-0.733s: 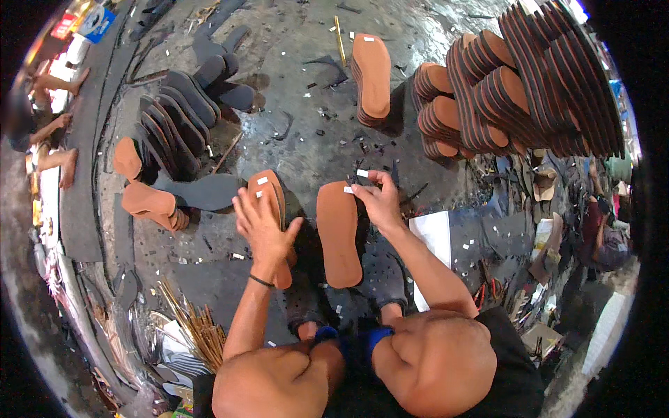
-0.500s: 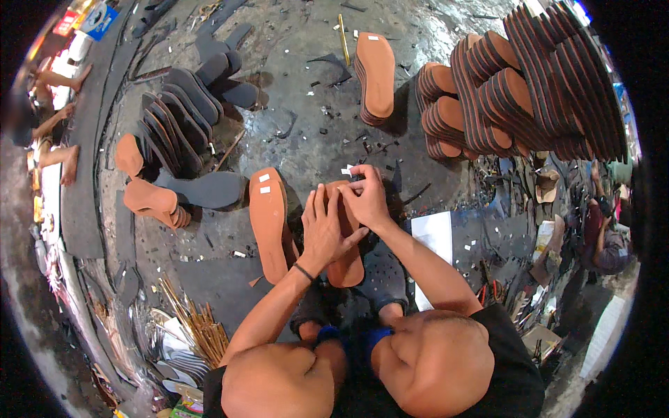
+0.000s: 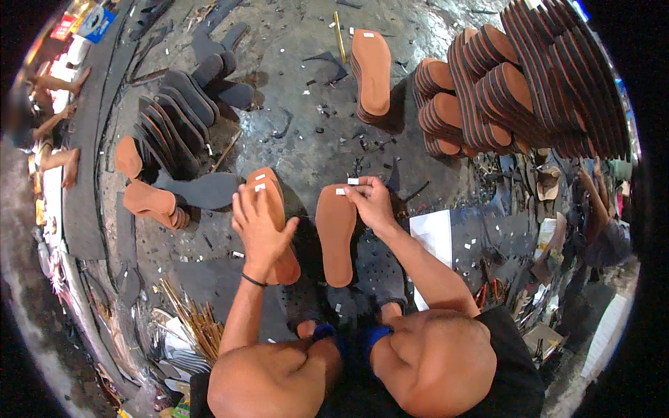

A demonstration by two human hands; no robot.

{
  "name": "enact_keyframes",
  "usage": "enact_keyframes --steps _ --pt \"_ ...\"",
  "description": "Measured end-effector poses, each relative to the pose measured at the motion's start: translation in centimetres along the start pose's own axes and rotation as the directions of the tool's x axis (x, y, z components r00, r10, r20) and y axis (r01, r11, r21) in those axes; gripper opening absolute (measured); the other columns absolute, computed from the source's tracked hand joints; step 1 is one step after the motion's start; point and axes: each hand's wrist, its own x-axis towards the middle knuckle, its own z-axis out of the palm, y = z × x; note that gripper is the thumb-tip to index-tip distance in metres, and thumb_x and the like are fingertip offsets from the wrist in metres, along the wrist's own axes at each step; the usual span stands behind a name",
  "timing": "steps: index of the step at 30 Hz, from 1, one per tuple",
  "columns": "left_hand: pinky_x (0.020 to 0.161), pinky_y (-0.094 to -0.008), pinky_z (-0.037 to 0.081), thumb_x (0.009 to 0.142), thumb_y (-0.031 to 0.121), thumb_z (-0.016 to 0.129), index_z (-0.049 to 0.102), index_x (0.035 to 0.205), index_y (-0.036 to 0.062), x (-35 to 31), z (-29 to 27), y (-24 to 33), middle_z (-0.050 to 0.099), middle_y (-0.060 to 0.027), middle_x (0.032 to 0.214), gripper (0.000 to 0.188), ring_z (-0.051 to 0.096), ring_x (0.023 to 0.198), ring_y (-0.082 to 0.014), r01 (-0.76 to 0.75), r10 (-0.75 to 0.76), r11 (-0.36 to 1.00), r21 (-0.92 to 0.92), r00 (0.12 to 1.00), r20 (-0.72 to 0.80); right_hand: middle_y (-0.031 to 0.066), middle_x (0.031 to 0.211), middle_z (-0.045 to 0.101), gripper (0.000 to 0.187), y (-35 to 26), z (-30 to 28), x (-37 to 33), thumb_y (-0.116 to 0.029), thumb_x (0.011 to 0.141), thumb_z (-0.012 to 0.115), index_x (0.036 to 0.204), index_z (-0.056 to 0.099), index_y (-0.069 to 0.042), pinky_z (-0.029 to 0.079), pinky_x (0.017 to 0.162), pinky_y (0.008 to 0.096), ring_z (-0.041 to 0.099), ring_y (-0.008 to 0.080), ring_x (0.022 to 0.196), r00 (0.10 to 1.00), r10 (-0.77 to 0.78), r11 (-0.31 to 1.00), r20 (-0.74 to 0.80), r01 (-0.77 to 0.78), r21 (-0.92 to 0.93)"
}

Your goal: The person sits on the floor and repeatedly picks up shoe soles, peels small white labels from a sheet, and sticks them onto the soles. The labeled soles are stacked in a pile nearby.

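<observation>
A flat orange shoe sole [image 3: 336,237] lies on the dark floor in front of me, with a small white label near its top end. My right hand [image 3: 371,203] is at that top end, fingertips pinched on another small white label [image 3: 353,182]. To the left lies a low pile of orange soles [image 3: 267,182] with white labels on the top one. My left hand [image 3: 260,224] rests flat on that pile, fingers spread. My knees fill the lower edge of the view.
Tall rows of orange-and-dark soles [image 3: 516,90] stand at the back right, and a separate pile [image 3: 371,66] at the back centre. Dark grey soles [image 3: 174,122] fan out at the left. A white label sheet [image 3: 433,237] lies by my right arm, thin sticks [image 3: 195,324] lower left. Other people sit at both sides.
My left hand went from the left pile across onto the middle sole, then back to the left pile. My right hand stayed at the top of the middle sole.
</observation>
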Motion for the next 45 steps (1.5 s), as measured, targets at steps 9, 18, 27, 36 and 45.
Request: enact_keyframes --steps 9,18,27,36,45 --pt "0.108 -0.0528 0.031 0.066 0.038 0.081 0.030 0.146 0.0000 -1.7 7.6 7.1 0.029 -0.0267 0.149 0.102 0.031 0.135 -0.0444 -0.233 0.269 0.923 -0.307 0.960 0.082 0.0122 0.086 0.071 0.040 -0.5 1.4 -0.1 -0.015 0.083 0.073 0.112 0.049 0.000 0.053 0.074 0.0384 0.070 0.0254 0.080 0.944 -0.326 0.851 0.054 0.318 -0.418" --pt "0.104 -0.0564 0.031 0.066 0.045 0.078 0.028 0.149 0.0046 -2.9 8.1 6.4 0.027 -0.0303 0.148 0.105 0.033 0.129 -0.0497 -0.226 0.267 0.888 -0.401 0.962 0.050 0.0092 0.084 0.067 0.042 0.4 -0.2 -0.1 -0.023 0.082 0.076 0.109 0.052 -0.002 0.052 0.068 0.0341 0.065 0.0196 0.072 0.985 -0.169 0.901 -0.014 0.149 -0.409" --pt "0.106 -0.0549 0.030 0.065 0.034 0.079 0.038 0.147 0.0163 -3.3 6.5 6.4 0.029 -0.0279 0.147 0.093 0.033 0.131 -0.0477 -0.250 0.258 0.914 -0.321 0.966 -0.017 0.0011 0.074 0.059 0.028 0.3 -0.5 -0.4 -0.031 0.096 0.062 0.094 0.060 -0.003 0.047 0.060 0.0282 0.059 0.0130 0.066 0.997 0.004 0.999 -0.078 0.001 0.055" --pt "0.098 -0.0370 0.039 0.060 0.019 0.086 0.038 0.130 0.0013 -1.4 2.3 5.9 0.041 -0.0152 0.121 0.087 0.042 0.116 -0.0284 -0.036 0.040 0.761 -0.647 0.999 -0.009 -0.0033 0.069 0.049 0.024 0.0 -1.4 -1.6 -0.032 0.097 0.059 0.100 0.059 -0.009 0.039 0.055 0.0269 0.048 0.0089 0.061 0.931 0.340 0.832 0.131 -0.363 0.419" --pt "0.092 -0.0394 0.042 0.056 0.021 0.085 0.037 0.115 -0.0025 -0.8 3.2 7.0 0.039 -0.0161 0.111 0.079 0.038 0.110 -0.0322 -0.017 0.040 0.781 -0.624 0.999 0.022 0.0018 0.084 0.061 0.030 0.0 -2.1 -1.7 -0.034 0.098 0.056 0.109 0.059 -0.006 0.046 0.058 0.0256 0.062 0.0107 0.071 0.949 0.314 0.902 0.032 -0.308 0.301"
